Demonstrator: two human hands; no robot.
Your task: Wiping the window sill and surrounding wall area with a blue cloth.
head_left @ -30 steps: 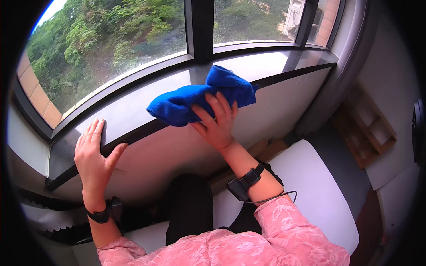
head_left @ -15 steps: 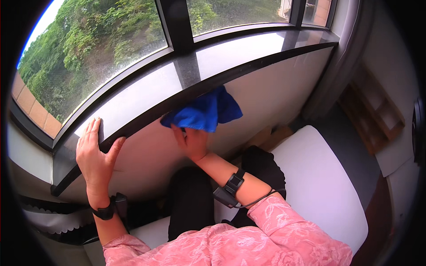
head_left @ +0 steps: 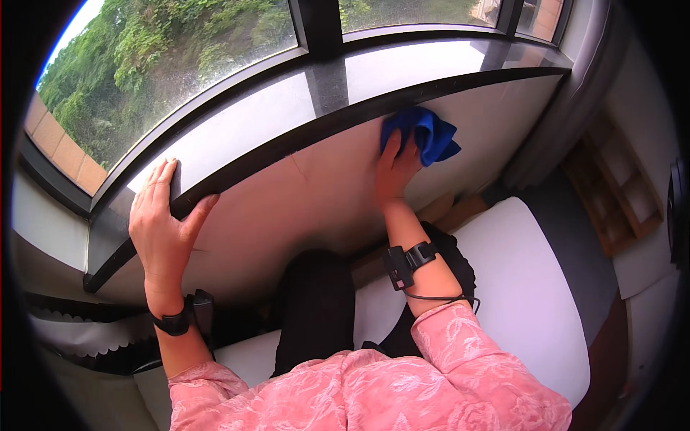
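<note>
Showing loose folds, one blue cloth (head_left: 431, 136) is held in the right hand (head_left: 397, 171); judged light, soft, best gripped mid-bunch. The sill (head_left: 248, 113) is touched by the left hand (head_left: 161, 223), grasp wide.

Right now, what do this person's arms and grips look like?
The sleeves are pink with a pale, leafy pattern. A black left strap and black right strap each carry a dark, boxy device; a thin cable loops beside the right one. The left grip and right grip wear no gloves.
</note>
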